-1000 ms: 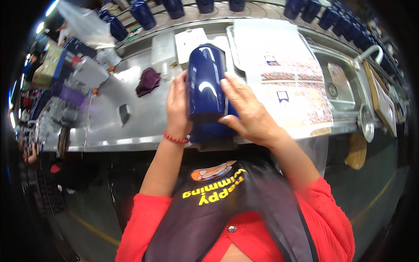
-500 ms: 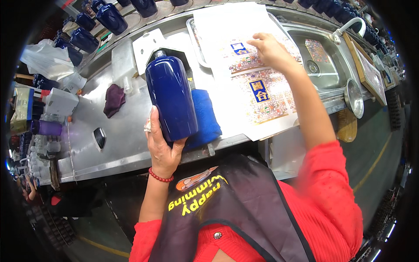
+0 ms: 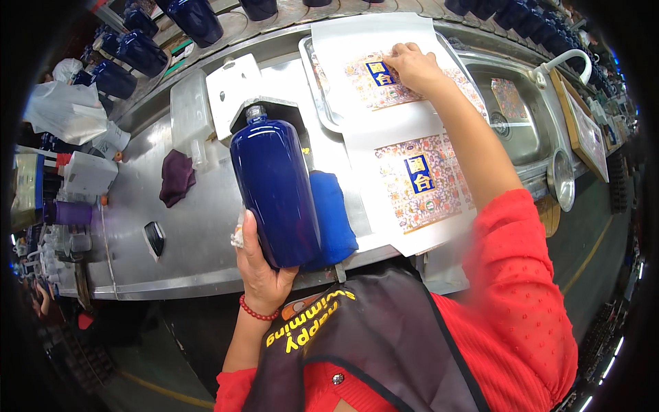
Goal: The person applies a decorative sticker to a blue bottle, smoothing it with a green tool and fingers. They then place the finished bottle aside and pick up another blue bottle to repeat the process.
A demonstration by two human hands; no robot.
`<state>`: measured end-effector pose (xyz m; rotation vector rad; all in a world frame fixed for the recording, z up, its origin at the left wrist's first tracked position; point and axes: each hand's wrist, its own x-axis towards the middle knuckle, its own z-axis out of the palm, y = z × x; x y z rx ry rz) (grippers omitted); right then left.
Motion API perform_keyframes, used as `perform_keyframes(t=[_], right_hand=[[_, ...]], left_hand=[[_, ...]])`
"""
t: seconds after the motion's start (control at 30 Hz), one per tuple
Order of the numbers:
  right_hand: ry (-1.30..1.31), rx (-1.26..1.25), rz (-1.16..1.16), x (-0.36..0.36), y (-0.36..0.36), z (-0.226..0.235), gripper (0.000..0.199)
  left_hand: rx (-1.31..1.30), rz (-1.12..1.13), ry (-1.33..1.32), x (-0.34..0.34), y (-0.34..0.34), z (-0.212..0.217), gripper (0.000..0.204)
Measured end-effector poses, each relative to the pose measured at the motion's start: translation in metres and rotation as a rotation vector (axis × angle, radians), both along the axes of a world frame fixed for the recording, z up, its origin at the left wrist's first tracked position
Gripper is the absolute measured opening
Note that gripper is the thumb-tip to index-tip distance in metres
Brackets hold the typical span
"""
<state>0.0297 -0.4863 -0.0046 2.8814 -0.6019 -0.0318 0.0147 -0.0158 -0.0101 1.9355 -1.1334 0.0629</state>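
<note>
My left hand (image 3: 264, 275) is closed around the lower end of a glossy dark blue bottle (image 3: 274, 192), its neck pointing away from me. Some white material (image 3: 238, 230) shows at the fingers of that hand; its kind is unclear. The bottle's neck end rests by a grey angled holder (image 3: 292, 113). Over on the right, my right hand (image 3: 415, 69) has its fingers bent down onto the edge of a flowery patterned label (image 3: 367, 86) with a blue panel. The fingertips are partly hidden. A similar label (image 3: 419, 178) lies nearer on white sheets (image 3: 367, 151).
A blue folded cloth (image 3: 333, 220) lies right of the bottle. Beyond the sheets is a metal sink (image 3: 532, 137) with a white faucet (image 3: 566, 62). A purple cloth (image 3: 177, 178) and a clear plastic box (image 3: 191, 106) sit on the steel counter (image 3: 206, 240). Blue bottles (image 3: 195, 20) line the back.
My right hand has come down onto the far label, its fingers now curled instead of spread. The left hand still holds the bottle. The whole view has shifted slightly.
</note>
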Motion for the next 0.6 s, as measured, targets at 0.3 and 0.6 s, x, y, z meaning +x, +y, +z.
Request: perform_keyframes(t=[0.3, 0.6], right_hand=[[0.031, -0.108, -0.202, 0.018, -0.057, -0.005, 0.044], [-0.074, -0.173, -0.34, -0.015, -0.138, -0.012, 0.032]], left_hand=[[0.008, -0.046, 0.039, 0.001, 0.005, -0.003, 0.102], [-0.047, -0.07, 0.137, 0.0, 0.006, -0.008, 0.105]])
